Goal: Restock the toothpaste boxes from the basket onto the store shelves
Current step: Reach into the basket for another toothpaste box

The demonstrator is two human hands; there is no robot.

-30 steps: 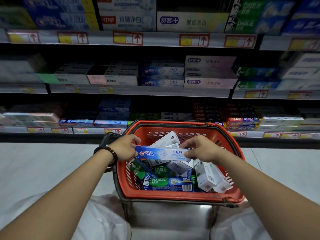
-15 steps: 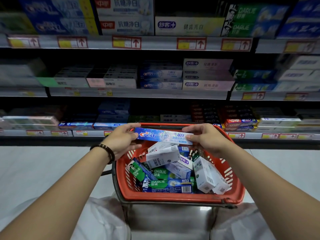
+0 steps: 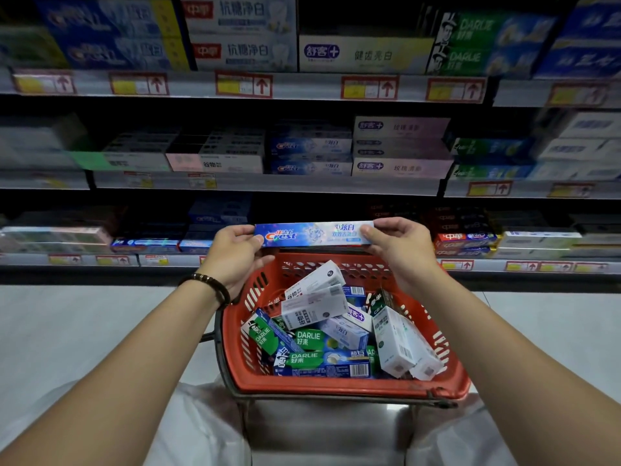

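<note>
A blue Crest toothpaste box (image 3: 312, 234) is held level above the far rim of the red basket (image 3: 450, 388). My left hand (image 3: 235, 253) pinches its left end and my right hand (image 3: 400, 247) pinches its right end. Inside the basket lie several boxes, among them green Darlie boxes (image 3: 307, 341) and white boxes (image 3: 398, 344). The shelves (image 3: 268, 185) ahead carry rows of toothpaste, with matching Crest boxes (image 3: 311, 156) on the middle shelf.
The basket rests on a stool or frame in front of my knees. Grey tiled floor (image 3: 84, 331) lies between me and the shelf base. Price tags with red arrows line each shelf edge (image 3: 243, 84). The lowest shelf (image 3: 144, 245) holds more boxes.
Both hands lifted the Crest box out of the basket, up and away toward the shelves. The camera tilted upward a little.
</note>
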